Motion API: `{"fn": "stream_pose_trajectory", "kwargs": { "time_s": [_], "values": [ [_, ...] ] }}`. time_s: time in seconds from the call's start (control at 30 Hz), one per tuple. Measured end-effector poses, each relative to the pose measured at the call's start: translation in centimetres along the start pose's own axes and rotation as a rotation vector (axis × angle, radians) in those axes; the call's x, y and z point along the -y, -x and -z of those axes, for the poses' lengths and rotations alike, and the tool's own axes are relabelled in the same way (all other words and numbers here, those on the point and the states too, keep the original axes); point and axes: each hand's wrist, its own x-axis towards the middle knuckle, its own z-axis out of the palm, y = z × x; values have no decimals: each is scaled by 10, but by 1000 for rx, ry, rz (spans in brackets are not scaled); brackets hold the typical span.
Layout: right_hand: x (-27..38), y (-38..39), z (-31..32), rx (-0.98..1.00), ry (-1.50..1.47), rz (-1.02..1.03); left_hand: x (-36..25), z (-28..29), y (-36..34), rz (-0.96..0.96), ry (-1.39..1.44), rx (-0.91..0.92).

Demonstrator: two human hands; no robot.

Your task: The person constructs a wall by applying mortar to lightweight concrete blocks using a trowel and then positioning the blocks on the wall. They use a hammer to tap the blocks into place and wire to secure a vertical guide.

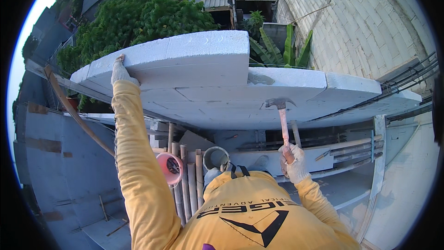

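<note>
My right hand [294, 163], in a pale knit glove, is closed around the handle of a claw hammer [283, 122]. The hammer stands head up in front of the white block wall [217, 95], its metal head apart from my body. On the left, my gloved left hand [123, 72] lies against the near face of the raised top row of blocks [194, 65], close to its upper edge. A bare fingertip pokes out of this glove, and some of its fingers are hard to make out. To the right, the top row steps down to a lower course [291, 78].
Below me are a pink bucket [162, 163] with dark contents, a dark bucket [213, 152], and several poles [192, 187]. A chisel-like tool [322, 155] lies on a plank at right. Steel bars [407, 83] jut out at the far right. Trees [148, 21] stand beyond the wall.
</note>
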Motion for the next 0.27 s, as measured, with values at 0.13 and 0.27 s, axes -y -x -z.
{"fn": "stream_pose_trajectory", "kwargs": {
  "time_s": [0.13, 0.27],
  "values": [
    [21, -33, 5, -171, -628, 153, 3, -4, 9, 11, 9, 79],
    [38, -79, -34, 4, -1030, 124, -15, 16, -57, 45, -101, -47]
  ]
}}
